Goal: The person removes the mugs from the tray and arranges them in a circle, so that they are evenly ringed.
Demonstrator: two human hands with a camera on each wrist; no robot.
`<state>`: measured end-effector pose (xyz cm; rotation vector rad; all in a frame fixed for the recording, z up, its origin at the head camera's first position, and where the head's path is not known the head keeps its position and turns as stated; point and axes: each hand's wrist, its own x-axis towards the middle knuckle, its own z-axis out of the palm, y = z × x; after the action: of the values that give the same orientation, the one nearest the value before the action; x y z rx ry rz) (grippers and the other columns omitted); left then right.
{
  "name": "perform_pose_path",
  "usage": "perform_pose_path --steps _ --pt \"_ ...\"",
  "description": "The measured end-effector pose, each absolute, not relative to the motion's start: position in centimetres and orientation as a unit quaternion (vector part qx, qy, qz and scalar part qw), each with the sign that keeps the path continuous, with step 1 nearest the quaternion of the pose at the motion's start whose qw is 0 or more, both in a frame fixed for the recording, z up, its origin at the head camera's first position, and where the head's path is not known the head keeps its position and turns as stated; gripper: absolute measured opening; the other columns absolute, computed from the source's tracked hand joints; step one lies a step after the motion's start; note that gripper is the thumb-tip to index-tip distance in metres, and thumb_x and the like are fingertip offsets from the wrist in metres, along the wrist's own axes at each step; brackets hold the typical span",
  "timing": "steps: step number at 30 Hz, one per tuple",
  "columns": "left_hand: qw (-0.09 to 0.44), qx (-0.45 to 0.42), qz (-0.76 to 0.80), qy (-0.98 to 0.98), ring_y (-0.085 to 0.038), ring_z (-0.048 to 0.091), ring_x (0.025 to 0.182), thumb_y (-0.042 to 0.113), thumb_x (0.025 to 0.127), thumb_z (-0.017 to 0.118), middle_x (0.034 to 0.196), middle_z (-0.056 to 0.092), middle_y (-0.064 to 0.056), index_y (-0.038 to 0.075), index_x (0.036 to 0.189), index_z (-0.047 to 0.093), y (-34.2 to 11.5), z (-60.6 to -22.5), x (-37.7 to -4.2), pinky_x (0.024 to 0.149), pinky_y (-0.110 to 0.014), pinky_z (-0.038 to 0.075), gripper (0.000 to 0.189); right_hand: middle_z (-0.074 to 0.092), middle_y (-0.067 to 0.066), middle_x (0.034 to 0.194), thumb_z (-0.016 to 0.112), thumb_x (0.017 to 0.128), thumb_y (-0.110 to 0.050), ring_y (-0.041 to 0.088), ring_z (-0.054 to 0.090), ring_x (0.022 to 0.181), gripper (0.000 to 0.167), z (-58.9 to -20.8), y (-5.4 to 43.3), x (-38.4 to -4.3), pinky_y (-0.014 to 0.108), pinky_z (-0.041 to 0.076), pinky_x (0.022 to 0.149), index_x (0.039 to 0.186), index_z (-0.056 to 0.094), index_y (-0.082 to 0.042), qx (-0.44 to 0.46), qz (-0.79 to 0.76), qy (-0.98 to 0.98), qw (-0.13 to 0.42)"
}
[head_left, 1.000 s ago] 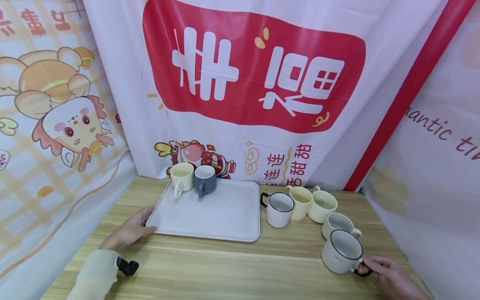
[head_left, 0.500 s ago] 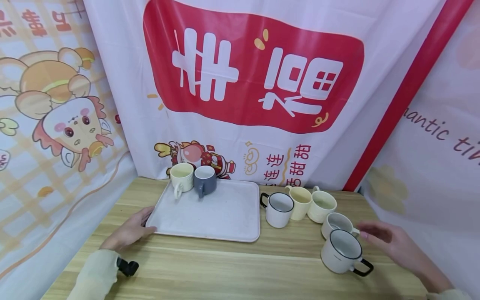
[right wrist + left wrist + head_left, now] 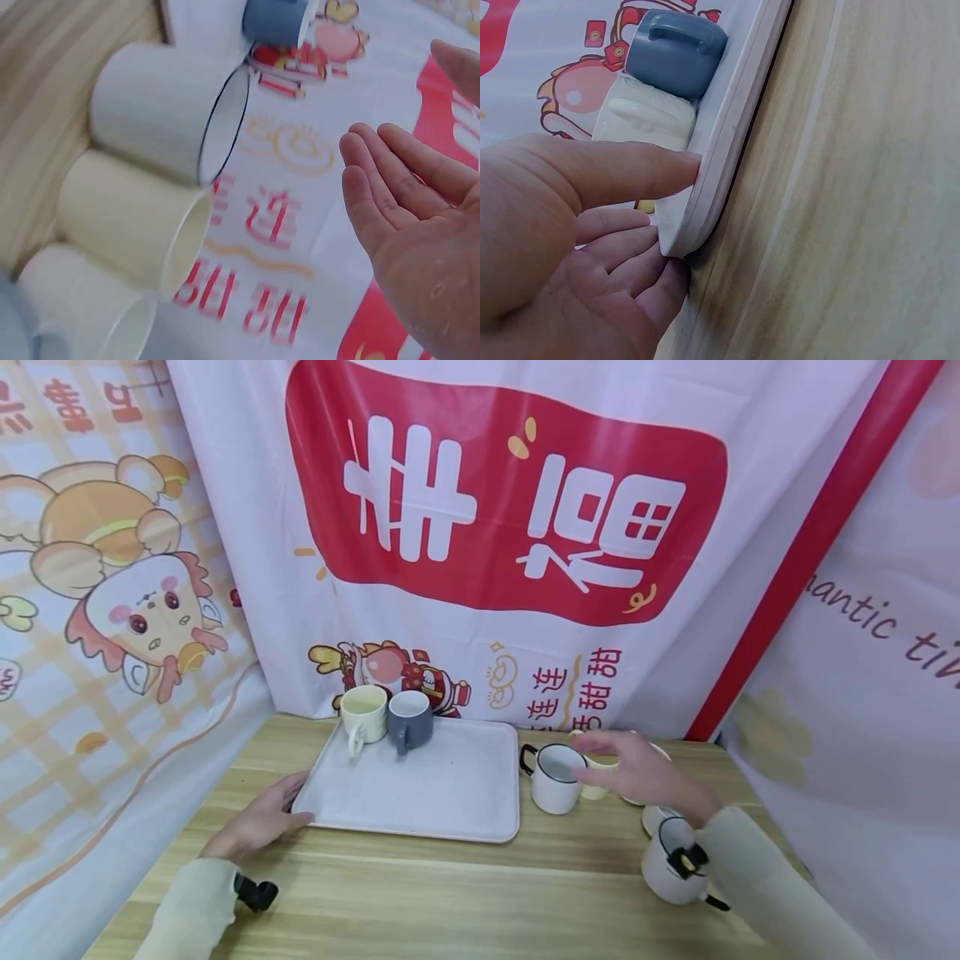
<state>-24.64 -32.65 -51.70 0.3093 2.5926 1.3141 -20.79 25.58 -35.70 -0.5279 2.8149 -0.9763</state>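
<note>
My left hand [image 3: 258, 822] holds the white tray [image 3: 427, 793] at its near left corner. In the left wrist view the thumb lies along the tray's rim, with the other fingers at the corner. A cream mug [image 3: 365, 718] and a blue-grey mug [image 3: 410, 727] stand at the tray's back left. My right hand [image 3: 637, 768] hovers with spread fingers over the mugs right of the tray, holding nothing. Nearest it are a white mug with a black rim [image 3: 553, 793] and a pale yellow mug [image 3: 135, 217]. Another pale mug [image 3: 82, 307] is mostly hidden behind this hand in the head view.
Toward the front right, a second black-rimmed white mug [image 3: 663, 872] stands before a whitish mug [image 3: 652, 820], both partly covered by the right forearm. Printed cloth [image 3: 502, 668] hangs behind the wooden table [image 3: 420, 902] and at both sides.
My right hand has let go of the front black-rimmed mug's handle, passed the whitish mug and moved left and back over the rear mugs. My left hand and the tray stay put.
</note>
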Motion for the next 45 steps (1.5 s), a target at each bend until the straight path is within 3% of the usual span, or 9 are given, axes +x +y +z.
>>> perform_pose_path --steps 9,16,26,30,36,45 --pt "0.117 0.101 0.461 0.874 -0.058 0.014 0.158 0.008 0.101 0.067 0.171 0.011 -0.037 -0.013 0.163 0.013 -32.5 -51.5 -24.6 0.129 -0.069 0.021 0.085 0.07 0.005 0.141 0.076 0.097 -0.039 0.025 0.065 0.132 0.055 -36.8 14.7 -25.4 0.046 0.055 0.114 0.143 0.064 -0.012 -0.299 -0.284 0.909 0.066" --pt "0.123 0.089 0.455 0.878 -0.057 0.014 0.158 0.01 0.102 0.067 0.172 0.01 -0.037 -0.012 0.164 0.011 -32.4 -51.6 -24.5 0.129 -0.068 0.021 0.086 0.068 0.008 0.143 0.074 0.099 -0.039 0.024 0.063 0.133 0.057 -39.2 8.5 -28.1 0.043 0.054 0.116 0.146 0.061 -0.011 -0.306 -0.291 0.904 0.071" --pt "0.121 0.082 0.461 0.875 -0.056 0.015 0.158 0.011 0.101 0.069 0.172 0.01 -0.037 -0.012 0.164 0.01 -32.6 -51.9 -24.8 0.129 -0.068 0.022 0.089 0.068 0.016 0.143 0.077 0.097 -0.035 0.03 0.064 0.133 0.061 -44.8 2.4 -31.8 0.043 0.054 0.116 0.145 0.061 -0.001 -0.237 -0.415 0.877 0.042" --pt "0.121 0.083 0.461 0.875 -0.057 0.015 0.158 0.01 0.102 0.068 0.172 0.01 -0.037 -0.012 0.164 0.009 -32.6 -51.7 -24.6 0.129 -0.069 0.022 0.089 0.07 0.012 0.139 0.078 0.096 -0.035 0.03 0.065 0.13 0.056 -47.1 0.7 -32.4 0.044 0.055 0.113 0.14 0.065 -0.004 -0.166 -0.473 0.865 0.025" --pt "0.129 0.071 0.464 0.873 -0.055 0.013 0.159 0.011 0.102 0.068 0.173 0.008 -0.034 -0.009 0.166 0.008 -32.8 -51.5 -24.2 0.13 -0.067 0.021 0.09 0.069 0.008 0.141 0.08 0.096 -0.032 0.028 0.063 0.134 0.054 -49.4 -1.5 -32.8 0.045 0.052 0.118 0.142 0.065 -0.007 -0.09 -0.564 0.82 0.034" --pt "0.125 0.062 0.457 0.879 -0.052 0.014 0.16 0.014 0.102 0.068 0.174 0.01 -0.032 -0.007 0.166 0.011 -32.5 -51.5 -24.2 0.13 -0.064 0.022 0.089 0.065 0.009 0.149 0.081 0.094 -0.034 0.028 0.06 0.14 0.063 -51.2 -3.2 -33.1 0.043 0.051 0.12 0.147 0.062 -0.007 -0.071 -0.596 0.798 0.057"
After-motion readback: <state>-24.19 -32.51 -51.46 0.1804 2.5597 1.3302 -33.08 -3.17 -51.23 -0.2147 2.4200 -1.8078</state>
